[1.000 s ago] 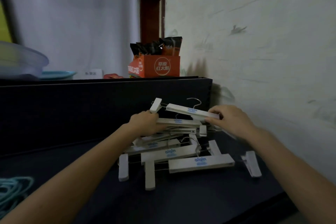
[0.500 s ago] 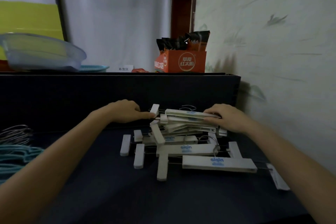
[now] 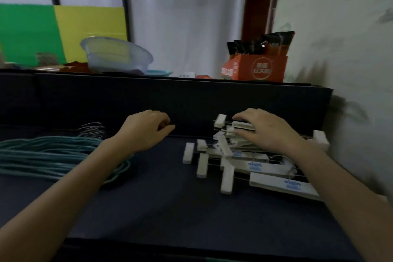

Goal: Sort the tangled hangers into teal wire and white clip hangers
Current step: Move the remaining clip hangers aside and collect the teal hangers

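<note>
A dark navy tabletop [image 3: 170, 208] runs up to a raised dark ledge, where a translucent plastic basin [image 3: 117, 55] and an orange cardboard carton [image 3: 259, 70] stand. The bundle of teal wire hangers [image 3: 49, 153] lies on the left of the table, and the heap of white plastic clip hangers [image 3: 282, 185] on the right by the pale wall. The right hand [image 3: 268, 130] rests flat on top of the heap with its fingers stretched out. The left hand [image 3: 146, 128] hovers between the two piles, fingers loosely curled around nothing.

Home room: curtain [image 3: 180, 17], basin [image 3: 117, 55], snack box [image 3: 259, 70]
</note>
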Tool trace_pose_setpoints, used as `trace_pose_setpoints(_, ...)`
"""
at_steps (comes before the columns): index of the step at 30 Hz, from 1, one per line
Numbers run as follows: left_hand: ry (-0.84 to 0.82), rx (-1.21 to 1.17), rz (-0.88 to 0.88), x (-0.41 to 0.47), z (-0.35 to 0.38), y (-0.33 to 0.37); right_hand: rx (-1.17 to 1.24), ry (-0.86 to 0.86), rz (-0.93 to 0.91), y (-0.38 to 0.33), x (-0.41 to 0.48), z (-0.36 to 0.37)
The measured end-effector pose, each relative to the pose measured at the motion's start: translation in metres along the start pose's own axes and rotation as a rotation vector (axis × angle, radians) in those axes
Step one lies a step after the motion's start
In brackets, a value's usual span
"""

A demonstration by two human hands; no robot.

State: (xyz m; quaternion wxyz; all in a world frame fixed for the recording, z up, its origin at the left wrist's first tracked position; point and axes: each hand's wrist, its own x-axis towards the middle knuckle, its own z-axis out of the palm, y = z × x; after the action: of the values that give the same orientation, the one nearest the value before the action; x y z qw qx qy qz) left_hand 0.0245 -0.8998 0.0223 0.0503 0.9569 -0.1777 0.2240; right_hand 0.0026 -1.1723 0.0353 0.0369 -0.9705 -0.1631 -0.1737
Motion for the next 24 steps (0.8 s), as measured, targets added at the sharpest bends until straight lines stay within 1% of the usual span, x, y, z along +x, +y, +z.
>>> trace_pose_setpoints(1, 0.03, 0.021, -0.002, -0.012, -0.002, -0.009, 0.026, 0.002, -0.042, -0.015, 0.005, 0.002)
trace_pose_setpoints(3, 0.037, 0.043, -0.032, -0.036, -0.009, -0.029, 0.074, -0.001, -0.126, -0.047, 0.014, 0.004)
trace_pose_setpoints(6, 0.006, 0.062, -0.125, -0.075, -0.025, -0.066, 0.146, -0.003, -0.23, -0.095, 0.027, 0.007)
trace_pose_setpoints(11, 0.016, 0.065, -0.296, -0.147, -0.053, -0.141, 0.231, 0.006, -0.36, -0.185, 0.047, 0.017)
trace_pose_setpoints(15, -0.023, 0.078, -0.402, -0.207, -0.073, -0.2, 0.297, -0.045, -0.434, -0.269, 0.062, 0.034)
trace_pose_setpoints(20, -0.094, 0.155, -0.511, -0.277, -0.097, -0.273, 0.356, -0.099, -0.503, -0.376, 0.074, 0.058)
trace_pose_setpoints(24, -0.139, 0.223, -0.549, -0.329, -0.113, -0.324, 0.376, -0.112, -0.537, -0.453, 0.085, 0.081)
